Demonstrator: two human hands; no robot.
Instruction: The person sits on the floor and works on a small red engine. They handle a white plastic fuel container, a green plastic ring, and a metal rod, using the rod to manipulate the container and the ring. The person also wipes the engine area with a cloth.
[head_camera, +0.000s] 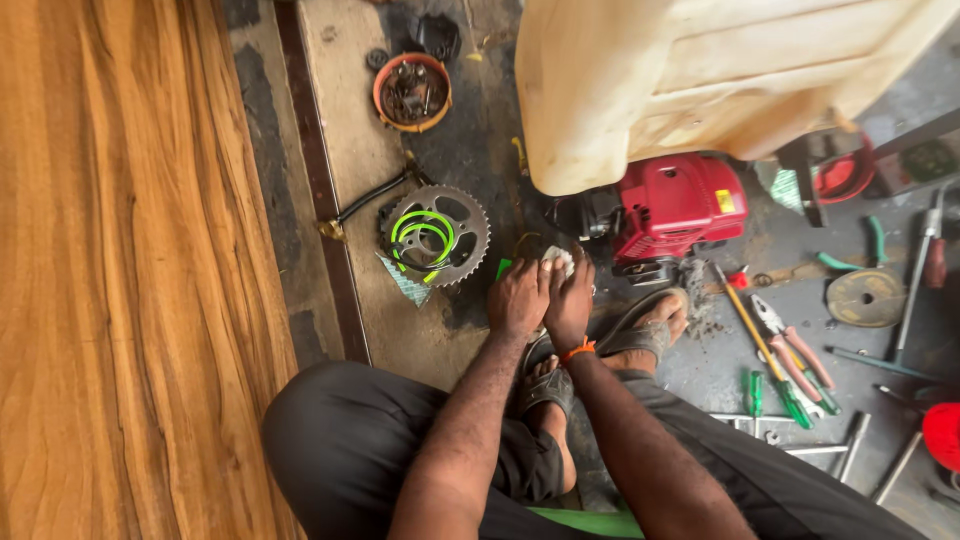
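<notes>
Both hands, left hand (518, 297), right hand (570, 300), on pale rag (557, 259) (engine (672, 207) just beside)

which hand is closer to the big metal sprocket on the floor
Left. The left hand sits just right of the sprocket; the right hand is beside it, further from the sprocket, toward the red engine.

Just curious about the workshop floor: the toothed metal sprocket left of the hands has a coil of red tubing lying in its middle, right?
Not quite. In the head view the tubing coiled inside the sprocket is bright green, not red. The sprocket does lie on the floor to the left of both hands.
</notes>
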